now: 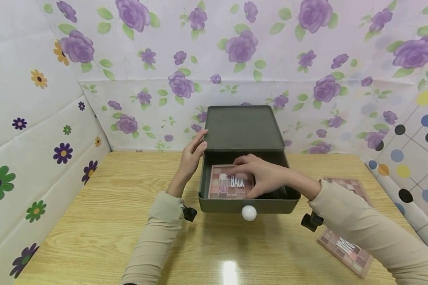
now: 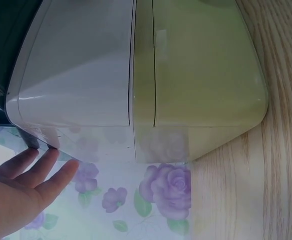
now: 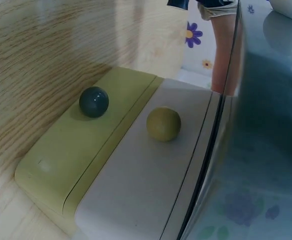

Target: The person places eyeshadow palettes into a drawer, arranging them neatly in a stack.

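A dark grey-green drawer (image 1: 224, 206) with a white knob (image 1: 249, 213) is pulled out of the top of a small desktop organizer (image 1: 242, 126). Inside it lies an eyeshadow palette (image 1: 222, 188) with "BACK" printed on its lid. My right hand (image 1: 265, 174) reaches into the drawer and grips this palette at its right part, thumb near the front edge and fingers curled over the far side. My left hand (image 1: 190, 158) rests its fingers against the organizer's left side. In the left wrist view, the left hand's fingers (image 2: 48, 175) are extended along the organizer's edge.
Below the open drawer sit a white drawer (image 3: 140, 170) with a yellow knob (image 3: 164, 124) and a yellow-green drawer (image 3: 60, 145) with a dark knob (image 3: 93, 102). Two more palettes, one nearer (image 1: 346, 251) and one farther (image 1: 353, 186), lie right on the wooden table (image 1: 128, 213), partly behind my right sleeve.
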Available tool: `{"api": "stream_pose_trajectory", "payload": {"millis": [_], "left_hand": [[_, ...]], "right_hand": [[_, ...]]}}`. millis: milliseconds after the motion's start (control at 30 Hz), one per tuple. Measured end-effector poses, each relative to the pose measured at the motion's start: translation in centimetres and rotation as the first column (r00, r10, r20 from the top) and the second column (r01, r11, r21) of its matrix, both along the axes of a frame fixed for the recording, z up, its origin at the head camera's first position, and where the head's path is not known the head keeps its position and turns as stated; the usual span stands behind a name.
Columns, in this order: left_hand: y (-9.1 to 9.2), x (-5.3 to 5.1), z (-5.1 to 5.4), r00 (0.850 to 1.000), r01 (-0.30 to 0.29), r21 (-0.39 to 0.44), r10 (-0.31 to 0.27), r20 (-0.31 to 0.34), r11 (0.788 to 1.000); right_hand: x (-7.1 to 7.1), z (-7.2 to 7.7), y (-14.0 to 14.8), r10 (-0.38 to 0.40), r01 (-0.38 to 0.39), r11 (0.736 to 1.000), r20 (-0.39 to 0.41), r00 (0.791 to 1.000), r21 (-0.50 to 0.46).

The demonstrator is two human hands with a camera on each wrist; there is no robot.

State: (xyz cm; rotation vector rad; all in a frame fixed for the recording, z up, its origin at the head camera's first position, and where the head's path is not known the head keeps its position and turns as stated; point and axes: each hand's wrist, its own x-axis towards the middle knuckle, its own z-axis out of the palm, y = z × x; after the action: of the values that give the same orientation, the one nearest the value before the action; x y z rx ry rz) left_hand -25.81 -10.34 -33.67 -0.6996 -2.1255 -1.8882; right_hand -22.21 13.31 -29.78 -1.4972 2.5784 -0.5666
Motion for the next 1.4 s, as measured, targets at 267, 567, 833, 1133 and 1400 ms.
{"api": "stream_pose_trajectory", "payload": {"millis": [267,567,833,1133,1400], "left_hand": [[-0.1,0.0,0.0,1.0,-0.01,-0.003,0.01,-0.006,1.0],[0.0,0.0,-0.1,1.0,-0.025,-0.004,0.025,-0.006,1.0],[0.1,-0.1,-0.1,1.0,-0.018,-0.007,0.018,-0.009,1.0],[0.1,-0.1,-0.1,1.0,-0.017,-0.01,0.017,-0.014,1.0],[0.1,-0.1,-0.1,1.0,-0.024,-0.018,0.024,-0.01,1.0]], "right_hand": [[0.0,-0.3,-0.5,0.012,-0.012,1.0,-0.012,1.0,-0.001],[0.5,-0.3,-0.5,-0.134,0.137,0.989,-0.059,0.989,0.051],[0.9,0.0,-0.2,-0.245,0.244,0.963,-0.009,0.97,0.118],[0.8,0.5,0.3,-0.254,0.249,0.967,0.158,0.954,0.055],[1.7,1.1,2.2,-0.264,0.279,0.959,0.224,0.938,-0.04]]}}
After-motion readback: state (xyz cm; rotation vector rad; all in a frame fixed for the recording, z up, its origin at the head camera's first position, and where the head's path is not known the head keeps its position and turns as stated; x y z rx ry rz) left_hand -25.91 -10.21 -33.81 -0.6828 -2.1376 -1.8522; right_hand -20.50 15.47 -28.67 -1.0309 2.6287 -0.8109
